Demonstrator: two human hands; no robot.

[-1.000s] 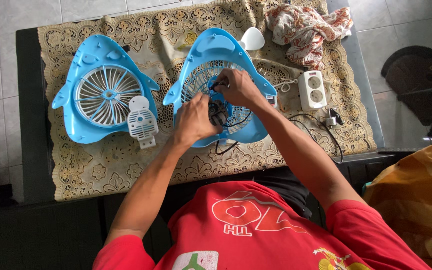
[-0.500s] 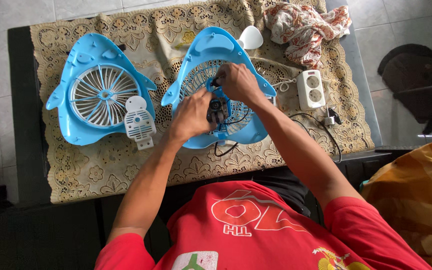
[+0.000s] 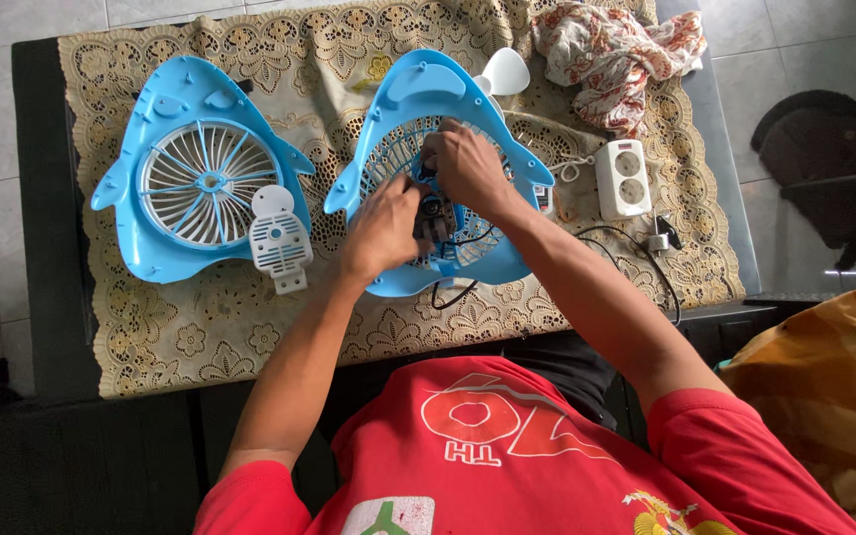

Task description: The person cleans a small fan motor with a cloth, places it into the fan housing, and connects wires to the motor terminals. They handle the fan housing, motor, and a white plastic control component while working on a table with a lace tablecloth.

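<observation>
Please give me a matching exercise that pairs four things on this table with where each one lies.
Things:
1. white socket strip
2. patterned cloth
3. small white vented cover
4. dark motor

Places:
A. bunched at the far right corner
B. between the two hands, inside the right blue shell
C. right of the right blue shell, cord attached
D. against the left blue shell's right edge

Pairs: 1-C, 2-A, 3-D, 4-B
</observation>
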